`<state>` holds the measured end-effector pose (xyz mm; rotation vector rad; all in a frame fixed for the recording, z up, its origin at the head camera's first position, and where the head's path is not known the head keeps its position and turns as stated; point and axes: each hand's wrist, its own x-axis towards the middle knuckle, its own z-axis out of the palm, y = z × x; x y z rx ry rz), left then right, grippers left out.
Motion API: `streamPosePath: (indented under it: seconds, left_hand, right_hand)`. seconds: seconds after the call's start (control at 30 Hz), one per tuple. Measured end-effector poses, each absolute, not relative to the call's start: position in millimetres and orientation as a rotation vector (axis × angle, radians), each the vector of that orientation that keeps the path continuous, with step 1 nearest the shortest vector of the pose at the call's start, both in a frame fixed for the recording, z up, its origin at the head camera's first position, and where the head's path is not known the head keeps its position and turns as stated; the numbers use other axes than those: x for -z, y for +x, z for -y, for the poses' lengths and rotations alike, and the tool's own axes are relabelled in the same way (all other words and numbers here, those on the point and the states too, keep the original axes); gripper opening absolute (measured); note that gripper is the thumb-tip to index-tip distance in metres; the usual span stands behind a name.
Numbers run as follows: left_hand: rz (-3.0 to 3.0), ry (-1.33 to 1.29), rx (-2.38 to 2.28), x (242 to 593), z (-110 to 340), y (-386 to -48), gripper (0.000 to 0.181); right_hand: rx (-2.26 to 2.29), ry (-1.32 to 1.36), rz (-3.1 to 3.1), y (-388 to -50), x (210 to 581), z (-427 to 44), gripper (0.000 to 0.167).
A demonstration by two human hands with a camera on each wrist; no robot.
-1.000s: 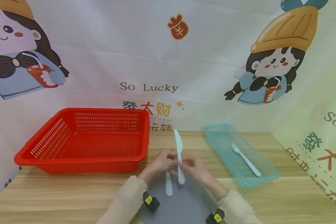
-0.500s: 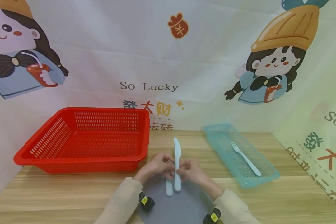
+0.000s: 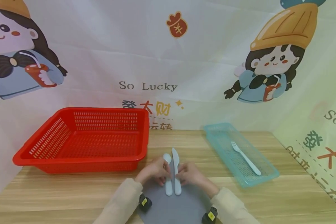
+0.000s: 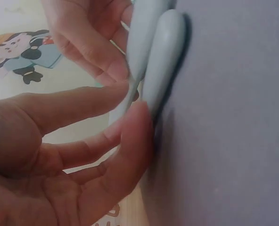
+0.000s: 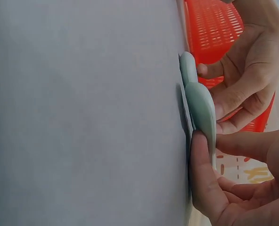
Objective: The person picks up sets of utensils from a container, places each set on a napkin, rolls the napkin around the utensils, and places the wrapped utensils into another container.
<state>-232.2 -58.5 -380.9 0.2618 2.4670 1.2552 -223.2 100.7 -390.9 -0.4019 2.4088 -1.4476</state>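
A pale blue spoon (image 3: 169,186) and a matching knife (image 3: 177,187) lie side by side, handles toward me, over a grey mat (image 3: 182,208) with a rounded far edge. My left hand (image 3: 156,170) is at the spoon's neck, thumb and finger on either side of it. In the left wrist view its fingertips partly cover the spoon (image 4: 164,56). My right hand (image 3: 191,175) pinches the knife near the middle. The right wrist view has thumb and finger on the knife (image 5: 201,106), its blade mostly hidden by the fingers.
A red perforated basket (image 3: 81,161) stands at the left. On the right, a light blue mesh tray (image 3: 221,149) holds a pale blue fork (image 3: 247,160). Printed cloth (image 3: 207,77) hangs behind the wooden table (image 3: 58,196).
The knife has come down toward me and now lies beside the spoon. My left hand has shifted left off the knife to the spoon, uncovering the spoon's bowl.
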Motion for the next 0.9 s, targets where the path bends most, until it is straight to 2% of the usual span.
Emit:
streamPosePath:
  seconds: [0.23, 0.37, 0.53, 0.9]
  left_hand:
    - [-2.472, 0.256, -1.175, 405, 57, -249, 0.013]
    - [-2.484, 0.265, -1.171, 400, 56, -244, 0.016]
    - [-2.527, 0.266, -1.143, 383, 54, -232, 0.015]
    - [-2.535, 0.277, -1.157, 382, 53, -232, 0.014]
  right_hand:
    - [1.399, -0.384, -2.433, -224, 393, -95, 0.023]
    - [1.385, -0.341, -2.455, -225, 393, -91, 0.028]
    - [1.380, -0.298, -2.465, -227, 393, -88, 0.025]
    - [1.255, -0.214, -2.559, -229, 391, -87, 0.010]
